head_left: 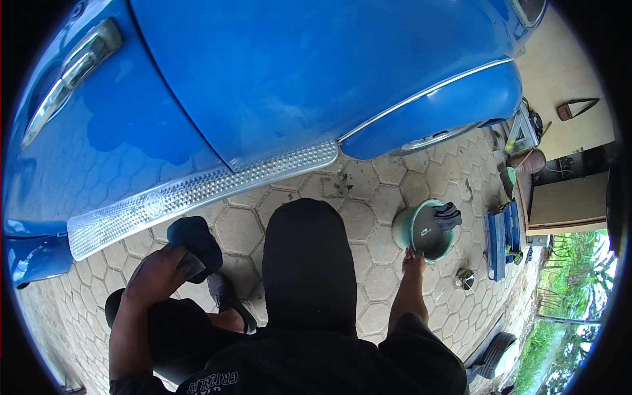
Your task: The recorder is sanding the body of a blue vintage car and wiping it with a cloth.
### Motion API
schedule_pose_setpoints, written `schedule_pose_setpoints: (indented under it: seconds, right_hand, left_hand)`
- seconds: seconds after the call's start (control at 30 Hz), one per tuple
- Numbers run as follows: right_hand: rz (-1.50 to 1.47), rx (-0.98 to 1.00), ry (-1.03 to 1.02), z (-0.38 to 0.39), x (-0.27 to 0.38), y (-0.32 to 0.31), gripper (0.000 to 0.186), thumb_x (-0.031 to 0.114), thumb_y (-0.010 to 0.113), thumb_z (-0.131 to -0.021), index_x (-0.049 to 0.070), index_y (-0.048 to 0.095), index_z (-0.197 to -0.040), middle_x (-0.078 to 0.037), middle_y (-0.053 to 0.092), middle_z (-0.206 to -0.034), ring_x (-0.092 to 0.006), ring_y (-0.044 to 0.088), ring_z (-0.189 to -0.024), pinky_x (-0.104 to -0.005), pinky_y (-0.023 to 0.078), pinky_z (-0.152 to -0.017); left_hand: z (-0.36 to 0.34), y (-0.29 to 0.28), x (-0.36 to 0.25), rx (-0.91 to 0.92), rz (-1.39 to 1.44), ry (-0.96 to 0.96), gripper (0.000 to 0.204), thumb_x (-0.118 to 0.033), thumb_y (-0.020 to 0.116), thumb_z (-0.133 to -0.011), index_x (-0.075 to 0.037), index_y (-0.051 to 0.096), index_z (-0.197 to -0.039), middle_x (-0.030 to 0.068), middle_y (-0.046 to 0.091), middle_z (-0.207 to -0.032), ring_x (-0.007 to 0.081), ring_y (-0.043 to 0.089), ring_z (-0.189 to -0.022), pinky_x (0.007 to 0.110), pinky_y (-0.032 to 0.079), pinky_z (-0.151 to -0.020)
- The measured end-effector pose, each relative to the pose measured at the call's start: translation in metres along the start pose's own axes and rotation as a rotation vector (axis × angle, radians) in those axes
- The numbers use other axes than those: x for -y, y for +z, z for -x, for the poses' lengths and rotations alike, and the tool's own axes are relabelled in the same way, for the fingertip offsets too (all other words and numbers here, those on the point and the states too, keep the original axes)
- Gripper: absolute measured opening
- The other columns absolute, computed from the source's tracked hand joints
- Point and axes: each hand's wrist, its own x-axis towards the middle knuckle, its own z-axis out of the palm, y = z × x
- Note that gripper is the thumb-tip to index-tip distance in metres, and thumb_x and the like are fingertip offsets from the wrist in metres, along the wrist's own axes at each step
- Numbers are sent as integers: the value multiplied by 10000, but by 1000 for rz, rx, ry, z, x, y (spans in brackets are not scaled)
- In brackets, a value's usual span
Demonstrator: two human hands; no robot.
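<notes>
- At the near left, the left hand (pixel 155 273) is bent, with its fingers closed around a dark blue bundle (pixel 197 237), which looks like soft cloth. A greyish piece also shows by these fingers; I cannot tell what it is.
- Just right of the bundle, a dark shoe (pixel 230 301) stands on the paving (pixel 375 296), so it seems better to keep the bundle lifted away from the foot and the dirt.
- At the right, the right hand (pixel 413 259) grips the near rim of a green bucket (pixel 403 230). The bucket stands on the paving, with greyish liquid inside. A firm but gentle pull would be good, because tilting could spill it.
- Over the far right rim of the bucket lies a dark cloth-like item (pixel 447 216); one should take care that it does not slip.
- Farther right are a small can (pixel 465 279) and a blue case (pixel 497 243).
- At the far side stands a blue car (pixel 263 79) with its silver running board (pixel 210 187).
</notes>
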Motion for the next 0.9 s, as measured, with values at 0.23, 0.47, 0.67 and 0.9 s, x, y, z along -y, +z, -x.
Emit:
schedule_pose_setpoints:
  seconds: [0.23, 0.47, 0.67, 0.9]
  right_hand:
    - [46, 55, 92, 49, -45, -30, 409, 427, 567, -1279, 105, 639, -1522, -154, 883, -1276, -252, 886, -983, -279, 626, -606]
    - [108, 53, 132, 103, -85, -57, 323, 384, 586, -1264, 108, 678, -1402, -123, 890, -1128, -226, 872, -854, -305, 617, -576]
    - [99, 138, 195, 145, -119, -78, 367, 376, 512, -1267, 50, 656, -1354, -220, 849, -1133, -328, 814, -818, -462, 650, -659]
    - [312, 132, 212, 182, -136, -81, 329, 332, 518, -1318, 72, 564, -1514, -230, 877, -1327, -356, 868, -989, -449, 659, -755]
  left_hand:
    - [12, -12, -1, -118, -57, 126, 342, -227, 796, -1127, -38, 694, -1393, 301, 784, -1203, 554, 780, -1127, 650, 617, -981]
    - [20, -14, -2, -265, -8, 190, 393, -255, 803, -1135, -28, 681, -1432, 314, 783, -1167, 572, 781, -1078, 652, 621, -959]
    - [27, -17, -10, -339, 63, 306, 411, -272, 818, -1128, -31, 686, -1434, 336, 764, -1123, 589, 786, -1025, 648, 632, -876]
    - [28, -24, -20, -265, 100, 306, 376, -339, 789, -1163, -39, 686, -1365, 366, 753, -1139, 601, 770, -1092, 655, 612, -949]
